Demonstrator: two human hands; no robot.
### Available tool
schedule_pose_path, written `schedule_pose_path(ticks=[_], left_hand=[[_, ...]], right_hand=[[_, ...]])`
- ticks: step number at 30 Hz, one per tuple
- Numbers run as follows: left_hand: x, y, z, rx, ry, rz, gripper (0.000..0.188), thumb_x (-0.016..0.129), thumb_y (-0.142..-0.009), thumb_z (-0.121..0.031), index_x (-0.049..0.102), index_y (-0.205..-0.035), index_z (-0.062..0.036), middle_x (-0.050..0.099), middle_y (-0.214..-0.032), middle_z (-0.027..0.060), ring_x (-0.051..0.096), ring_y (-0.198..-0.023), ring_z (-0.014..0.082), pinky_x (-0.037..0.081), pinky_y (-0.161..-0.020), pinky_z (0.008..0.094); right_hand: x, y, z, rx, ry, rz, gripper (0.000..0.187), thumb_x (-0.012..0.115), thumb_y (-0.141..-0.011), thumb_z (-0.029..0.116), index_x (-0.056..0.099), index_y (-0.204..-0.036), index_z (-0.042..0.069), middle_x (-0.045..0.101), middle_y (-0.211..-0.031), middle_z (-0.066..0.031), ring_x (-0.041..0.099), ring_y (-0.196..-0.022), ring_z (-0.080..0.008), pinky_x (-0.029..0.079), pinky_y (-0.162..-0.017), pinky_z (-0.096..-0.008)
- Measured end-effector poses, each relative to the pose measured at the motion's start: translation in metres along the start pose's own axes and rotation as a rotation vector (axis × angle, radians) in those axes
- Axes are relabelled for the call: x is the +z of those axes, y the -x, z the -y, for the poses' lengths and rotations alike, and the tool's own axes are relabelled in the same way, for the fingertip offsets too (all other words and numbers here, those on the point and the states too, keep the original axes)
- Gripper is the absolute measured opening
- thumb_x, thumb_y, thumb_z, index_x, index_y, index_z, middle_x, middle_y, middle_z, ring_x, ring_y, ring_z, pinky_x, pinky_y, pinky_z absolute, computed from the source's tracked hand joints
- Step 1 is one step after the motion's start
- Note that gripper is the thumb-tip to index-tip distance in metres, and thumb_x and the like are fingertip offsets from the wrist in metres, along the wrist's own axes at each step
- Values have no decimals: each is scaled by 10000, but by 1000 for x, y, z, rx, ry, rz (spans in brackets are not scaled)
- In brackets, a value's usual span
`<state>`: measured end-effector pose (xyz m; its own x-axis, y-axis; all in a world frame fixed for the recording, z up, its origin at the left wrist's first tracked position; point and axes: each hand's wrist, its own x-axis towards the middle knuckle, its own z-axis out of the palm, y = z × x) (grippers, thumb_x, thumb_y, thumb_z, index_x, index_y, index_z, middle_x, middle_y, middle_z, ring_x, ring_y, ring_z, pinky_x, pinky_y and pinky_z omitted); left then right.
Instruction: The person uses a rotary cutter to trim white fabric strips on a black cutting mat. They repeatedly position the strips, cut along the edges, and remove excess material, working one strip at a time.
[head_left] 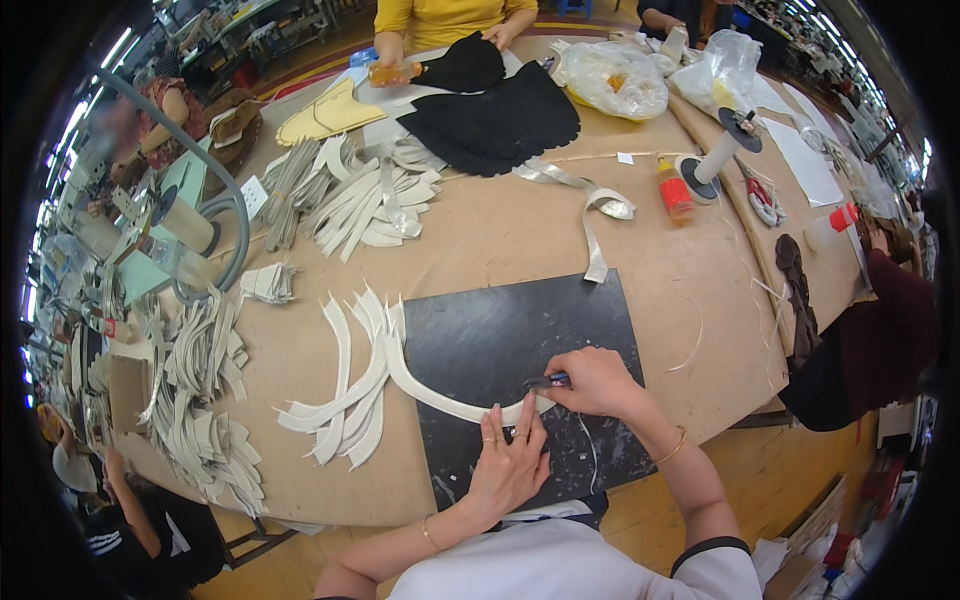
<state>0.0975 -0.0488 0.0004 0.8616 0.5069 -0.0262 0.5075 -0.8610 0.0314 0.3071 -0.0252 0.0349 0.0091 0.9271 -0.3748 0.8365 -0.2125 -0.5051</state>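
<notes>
A curved off-white fabric strip (437,404) lies across the black cutting mat (500,335) in front of me, its far end reaching past the mat's left edge. My left hand (510,462) presses the strip down with outstretched fingers near its right end. Close beside those fingertips, my right hand (600,383) is closed around a small dark-tipped tool with a blue part (548,381). The tool's tip points left at the strip; its exact kind is partly hidden by my fingers. More curved strips (365,400) overlap one another just left of the mat.
Stacks of pale strips (205,370) cover the table's left side. Black fabric pieces (490,125) and a yellow pattern piece (325,115) lie farther off, near a person in yellow. A red-and-yellow bottle (674,192), a spool (720,160) and red-handled scissors (765,205) stand or lie right.
</notes>
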Motion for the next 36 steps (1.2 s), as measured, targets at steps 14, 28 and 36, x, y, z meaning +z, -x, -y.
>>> schedule_pose_path(ticks=[14,28,36], left_hand=[[2,4,-4,-46,41,20,564,528,-939,-397,546,-1336,4,400,-1482,291,477,-1255,531,326,-1097,578],[1,2,-6,-55,52,55,586,518,-920,-381,535,-1343,24,338,-1526,282,452,-1262,546,303,-1100,589],[-1,-1,-6,-51,91,38,602,546,-884,-369,550,-1320,45,336,-1547,236,452,-1222,586,307,-1084,592]], right_hand=[[-1,18,8,-202,-100,-37,245,695,-820,263,725,-944,54,708,-797,-148,692,-776,-342,540,-683,-426],[3,4,-17,-100,-102,-66,258,711,-805,276,746,-936,57,714,-743,-125,698,-742,-325,537,-661,-415],[-2,-1,-10,-24,-85,-22,266,728,-774,294,756,-913,69,708,-727,-114,695,-732,-329,538,-671,-404]])
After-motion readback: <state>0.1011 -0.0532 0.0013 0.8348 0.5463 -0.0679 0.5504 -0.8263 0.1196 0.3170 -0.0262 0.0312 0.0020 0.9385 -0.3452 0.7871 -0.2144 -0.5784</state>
